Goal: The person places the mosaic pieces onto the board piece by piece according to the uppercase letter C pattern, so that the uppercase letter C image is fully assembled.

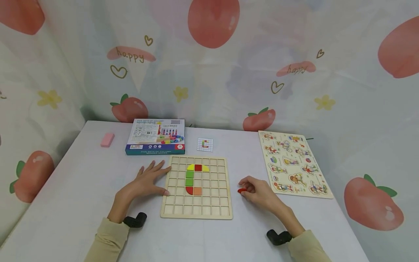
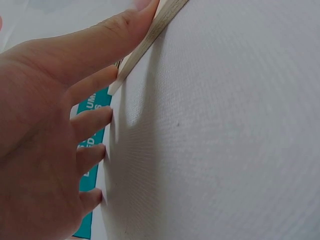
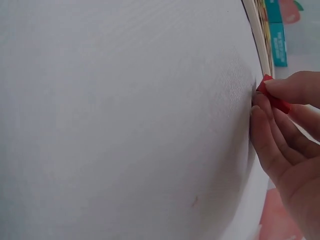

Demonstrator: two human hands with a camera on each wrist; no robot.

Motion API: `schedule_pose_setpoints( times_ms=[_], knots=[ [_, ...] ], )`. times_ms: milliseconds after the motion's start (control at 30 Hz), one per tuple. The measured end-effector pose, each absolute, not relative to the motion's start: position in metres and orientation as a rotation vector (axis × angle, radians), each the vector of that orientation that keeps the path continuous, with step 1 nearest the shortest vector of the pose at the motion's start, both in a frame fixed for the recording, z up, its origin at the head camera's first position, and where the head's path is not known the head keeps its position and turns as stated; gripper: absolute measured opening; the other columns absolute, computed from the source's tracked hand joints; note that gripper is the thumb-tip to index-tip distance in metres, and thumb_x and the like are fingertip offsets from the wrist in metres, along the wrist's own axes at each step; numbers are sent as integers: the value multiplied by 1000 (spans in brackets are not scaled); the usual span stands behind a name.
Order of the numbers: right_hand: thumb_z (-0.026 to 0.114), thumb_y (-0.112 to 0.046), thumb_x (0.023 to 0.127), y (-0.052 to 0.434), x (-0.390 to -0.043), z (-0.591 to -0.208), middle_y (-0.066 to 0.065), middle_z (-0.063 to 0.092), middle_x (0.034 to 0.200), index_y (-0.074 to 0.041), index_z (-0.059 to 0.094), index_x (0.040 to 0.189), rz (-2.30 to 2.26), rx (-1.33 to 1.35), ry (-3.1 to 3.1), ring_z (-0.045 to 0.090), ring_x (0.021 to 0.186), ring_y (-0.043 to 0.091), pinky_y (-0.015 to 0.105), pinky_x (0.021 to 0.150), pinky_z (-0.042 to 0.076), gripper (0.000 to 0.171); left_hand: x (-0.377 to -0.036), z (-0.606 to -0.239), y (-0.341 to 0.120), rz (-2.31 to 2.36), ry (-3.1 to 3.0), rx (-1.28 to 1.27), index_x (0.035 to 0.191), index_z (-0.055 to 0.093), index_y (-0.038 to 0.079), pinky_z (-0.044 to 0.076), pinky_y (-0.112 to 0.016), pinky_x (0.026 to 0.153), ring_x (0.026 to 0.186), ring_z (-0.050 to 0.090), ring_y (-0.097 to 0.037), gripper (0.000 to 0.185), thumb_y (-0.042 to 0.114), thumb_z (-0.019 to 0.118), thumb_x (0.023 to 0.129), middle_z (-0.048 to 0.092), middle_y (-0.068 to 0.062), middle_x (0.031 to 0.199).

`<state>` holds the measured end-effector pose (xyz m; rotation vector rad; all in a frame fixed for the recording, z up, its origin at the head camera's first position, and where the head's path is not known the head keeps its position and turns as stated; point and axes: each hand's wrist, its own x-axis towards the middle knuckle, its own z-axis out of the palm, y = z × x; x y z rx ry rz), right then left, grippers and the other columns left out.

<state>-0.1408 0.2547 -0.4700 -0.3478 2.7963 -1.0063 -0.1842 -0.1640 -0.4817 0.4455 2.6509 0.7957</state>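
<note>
At the far left of the white table [image 1: 65, 189] lies a pink block [image 1: 107, 139], well away from either hand. Behind the left hand [image 1: 148, 180] stands a printed box [image 1: 155, 141]; in the left wrist view only a teal strip of it shows between the fingers [image 2: 92, 122], its lettering cut off. The left hand lies flat, fingers spread and straight, gripping nothing; its fingertips touch the left edge of the wooden grid board [image 1: 196, 187]. The left wrist view shows just a thin sliver of that board's rim past the thumb.

On the board, to the right of the left hand, coloured tiles [image 1: 195, 179] form a curved figure in yellow, red, green and orange. Behind the board lies a small pattern card [image 1: 205, 144], too small to read in detail.

The right hand [image 1: 258, 190] rests on the table just right of the board, apart from it. Its thumb and fingers are curled and pinch a small red piece [image 1: 242, 190]; much of the piece is hidden by the fingers, so its full shape cannot be told. Right of that hand lies a picture puzzle board [image 1: 294, 163], its figures hard to make out.

Both sleeves are pale, and a dark strap sits at each wrist. Behind and beside the table hangs a thin curtain printed with peaches, hearts and the word "happy".
</note>
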Motion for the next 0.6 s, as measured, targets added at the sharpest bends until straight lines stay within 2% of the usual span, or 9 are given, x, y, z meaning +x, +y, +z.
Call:
schedule_pose_setpoints(
  times_ms=[167, 367, 600],
  knots=[
    [74, 0, 90, 253, -141, -468, 2, 70, 97, -8, 71, 117, -998, -356, 2789, 60, 81, 12, 20, 69, 55, 28, -184, -480, -164, 793, 2653, 447, 158, 43, 19, -6, -71, 123, 158, 2, -49, 95, 47, 86, 79, 21, -18, 171],
    [73, 0, 90, 252, -142, -467, 4, 72, 106, -10, 75, 113, -1023, -405, 2788, 61, 84, 12, 21, 72, 56, 25, -184, -479, -163, 792, 2656, 449, 158, 43, 18, -5, -71, 123, 158, 3, -49, 94, 46, 85, 79, 21, -18, 171],
    [74, -7, 92, 248, -142, -466, -2, 73, 96, -11, 75, 107, -1069, -423, 2762, 63, 83, 10, 20, 74, 57, 15, -185, -481, -164, 790, 2653, 451, 158, 42, 18, -6, -71, 123, 158, 2, -49, 95, 47, 86, 79, 20, -18, 171]
  ],
)
